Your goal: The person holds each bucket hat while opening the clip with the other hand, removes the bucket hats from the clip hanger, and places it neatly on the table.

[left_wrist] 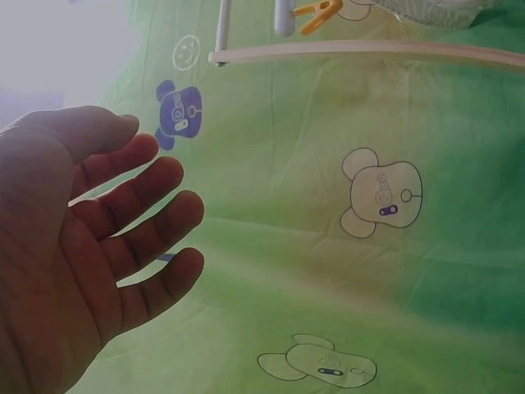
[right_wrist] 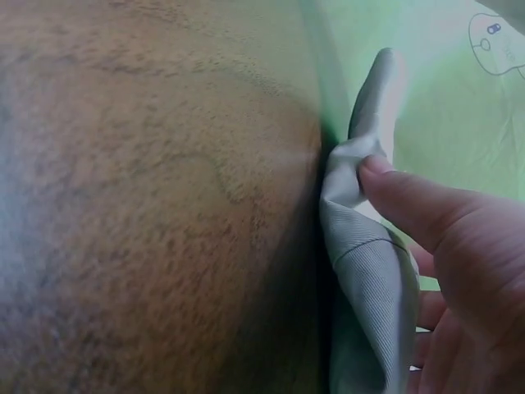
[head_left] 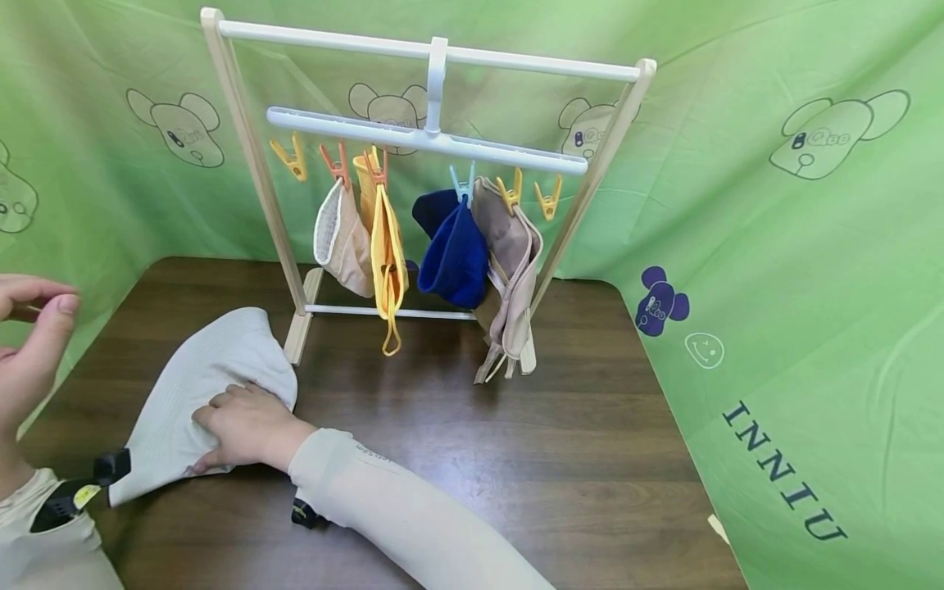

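Observation:
A pale grey bucket hat lies flattened on the wooden table at the left. My right hand rests on its lower part, palm down, with the fingers spread over the cloth. In the right wrist view the thumb touches a crease of the hat, and the other fingers lie partly hidden behind the cloth. Off to the left, raised above the table, my left hand holds nothing. Its fingers are loosely bent and apart in the left wrist view.
Behind the hat stands a wooden rack carrying a white hanger with several clips. From these hang a pink cloth piece, a yellow one, a blue one and a taupe one. Green printed fabric surrounds the table.

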Motion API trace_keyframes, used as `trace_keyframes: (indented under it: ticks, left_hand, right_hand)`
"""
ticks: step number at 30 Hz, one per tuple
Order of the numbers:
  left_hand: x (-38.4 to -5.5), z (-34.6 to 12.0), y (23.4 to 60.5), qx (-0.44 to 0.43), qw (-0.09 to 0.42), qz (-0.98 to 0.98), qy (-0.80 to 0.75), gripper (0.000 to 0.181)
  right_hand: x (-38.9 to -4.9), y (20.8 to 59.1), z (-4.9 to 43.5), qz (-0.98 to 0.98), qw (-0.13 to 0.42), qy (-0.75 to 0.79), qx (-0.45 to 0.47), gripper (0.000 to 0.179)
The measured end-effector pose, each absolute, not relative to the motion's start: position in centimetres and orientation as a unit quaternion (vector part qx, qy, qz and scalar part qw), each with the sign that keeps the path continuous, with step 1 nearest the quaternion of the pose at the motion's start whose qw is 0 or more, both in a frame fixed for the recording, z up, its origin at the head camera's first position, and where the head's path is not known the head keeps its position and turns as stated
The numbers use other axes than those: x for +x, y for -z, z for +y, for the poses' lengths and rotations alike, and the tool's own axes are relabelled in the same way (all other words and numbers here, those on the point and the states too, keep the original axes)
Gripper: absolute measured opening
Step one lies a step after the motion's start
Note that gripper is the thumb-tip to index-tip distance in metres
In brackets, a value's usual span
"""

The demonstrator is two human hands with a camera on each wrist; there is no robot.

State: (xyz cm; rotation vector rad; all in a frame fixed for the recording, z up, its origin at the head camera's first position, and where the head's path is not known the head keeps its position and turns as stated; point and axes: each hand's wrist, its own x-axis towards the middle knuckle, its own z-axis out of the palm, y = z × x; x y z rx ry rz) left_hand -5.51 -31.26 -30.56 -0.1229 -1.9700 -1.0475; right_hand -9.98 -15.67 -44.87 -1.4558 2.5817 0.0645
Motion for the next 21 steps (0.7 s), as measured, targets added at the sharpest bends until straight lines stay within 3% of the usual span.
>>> trace_keyframes:
  ticks: [10,15,21]
  left_hand:
    - [-5.5,-31.4,30.5,-0.048,0.437,-0.797,0.414,0.013]
    - [-5.5,-31.3,30.4,-0.049,0.438,-0.805,0.398,0.035]
    - [-5.4,-31.5,30.5,-0.052,0.437,-0.801,0.406,0.012]
  right_hand:
    - [-10.3,45.1,-15.9,0.86,0.086,-0.032,-0.502,0.063]
    - [-10.7,44.8,-15.4,0.85,0.082,-0.021,-0.52,0.066]
    - [-11.2,43.8,-14.1,0.84,0.039,-0.009,-0.541,0.055]
